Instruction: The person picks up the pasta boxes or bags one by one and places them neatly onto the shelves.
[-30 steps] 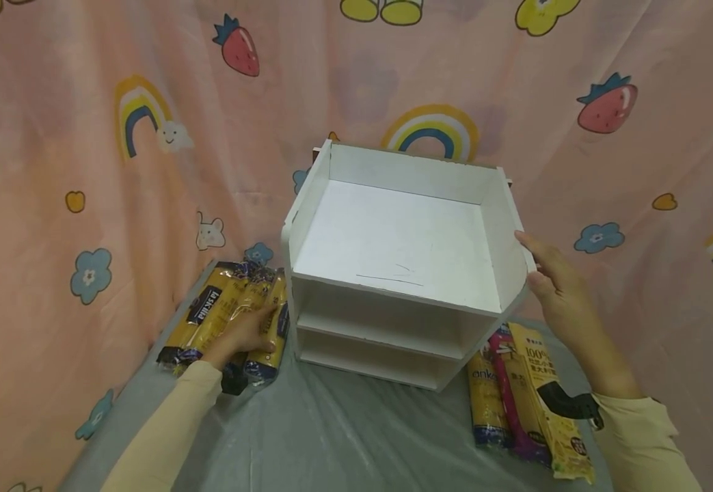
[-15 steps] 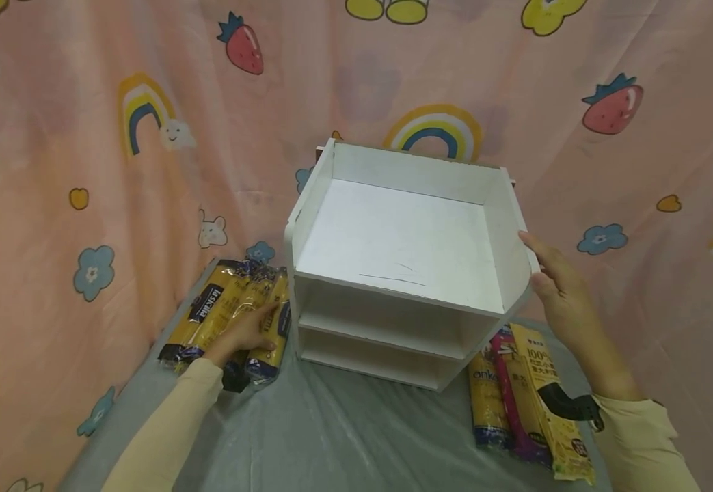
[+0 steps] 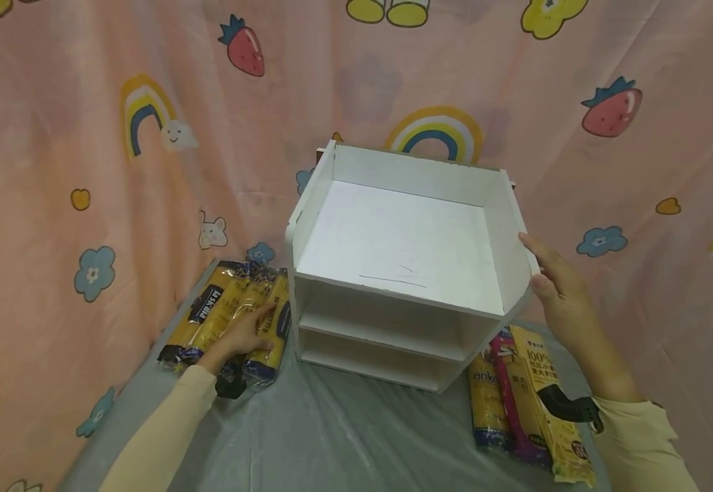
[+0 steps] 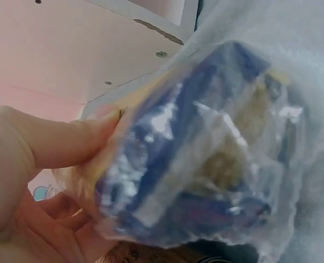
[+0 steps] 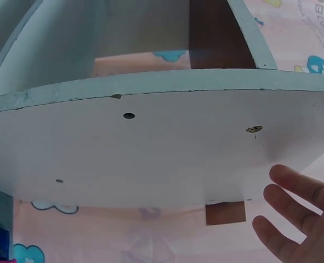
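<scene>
My left hand [image 3: 242,335] grips a yellow and dark-blue pack of spaghetti [image 3: 281,314] lying left of the white shelf unit [image 3: 393,239]. In the left wrist view, the thumb lies across the clear-wrapped pack [image 4: 205,153], and fingers curl beneath it. More yellow spaghetti packs [image 3: 208,304] lie beside it, partly covered by this hand. My right hand [image 3: 568,294] touches the front upper edge of the unit's right side panel with thumb and index finger. In the right wrist view, the other fingers [image 5: 293,186] are extended and spread, apart from the panel [image 5: 151,153].
Right of the unit, several pasta packs [image 3: 531,403] lie side by side on the grey cloth-covered table [image 3: 331,437]. A patterned pink curtain [image 3: 356,75] hangs close behind. The unit has an open top tray and two lower compartments [image 3: 381,331] facing me.
The head view has shifted slightly. My left hand and wrist have moved very little around the spaghetti pack; the right hand remains at the panel edge.
</scene>
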### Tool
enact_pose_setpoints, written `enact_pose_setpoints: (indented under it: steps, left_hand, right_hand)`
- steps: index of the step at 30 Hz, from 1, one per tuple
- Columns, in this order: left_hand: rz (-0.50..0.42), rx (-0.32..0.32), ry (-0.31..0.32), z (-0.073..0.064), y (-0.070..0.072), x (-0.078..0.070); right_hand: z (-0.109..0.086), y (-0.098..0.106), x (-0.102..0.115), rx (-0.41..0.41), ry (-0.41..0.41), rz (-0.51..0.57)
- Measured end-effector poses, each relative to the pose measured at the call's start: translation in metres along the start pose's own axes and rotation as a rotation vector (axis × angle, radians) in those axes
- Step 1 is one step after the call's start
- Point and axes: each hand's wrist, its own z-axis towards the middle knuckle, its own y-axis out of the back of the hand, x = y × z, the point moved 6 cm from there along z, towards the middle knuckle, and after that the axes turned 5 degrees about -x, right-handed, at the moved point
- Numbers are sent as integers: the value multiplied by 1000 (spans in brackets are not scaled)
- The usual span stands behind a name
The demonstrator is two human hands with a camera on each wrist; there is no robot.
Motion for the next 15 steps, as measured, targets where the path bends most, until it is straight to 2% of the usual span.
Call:
enact_pose_setpoints:
  steps: [5,12,15]
  left_hand:
    - [-49,-6,4,-2,3,-1]
    - [-177,-20,41,-8,17,-12]
    - [-193,-18,48,-11,25,-17]
  right_hand:
    - [-2,0,-1,-3,-14,25]
    - [-2,0,-3,2,-25,14]
    - [-2,0,-3,12,-30,15]
